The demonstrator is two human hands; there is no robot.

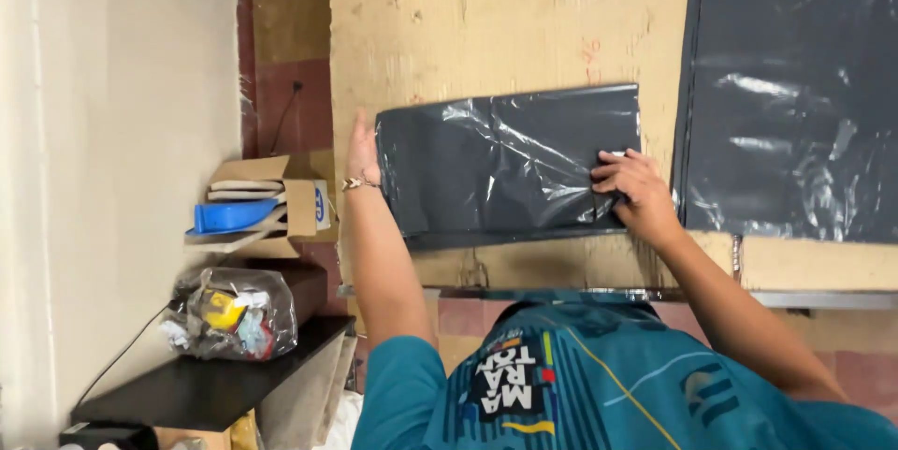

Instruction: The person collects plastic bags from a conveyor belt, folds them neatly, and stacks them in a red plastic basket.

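Observation:
A dark grey plastic mailing bag (pixel 505 165), filled and folded flat, lies on a brown cardboard-covered table (pixel 505 29). My left hand (pixel 361 152) rests flat against the bag's left edge, a bracelet on its wrist. My right hand (pixel 634 190) presses on the bag's right end, fingers curled over the folded flap.
A stack of larger dark grey plastic bags (pixel 790 94) lies on the table to the right. At the left, an open cardboard box (pixel 267 207) holds a blue object. A clear bag of small items (pixel 229 314) sits on a black shelf (pixel 206 384) by a white wall.

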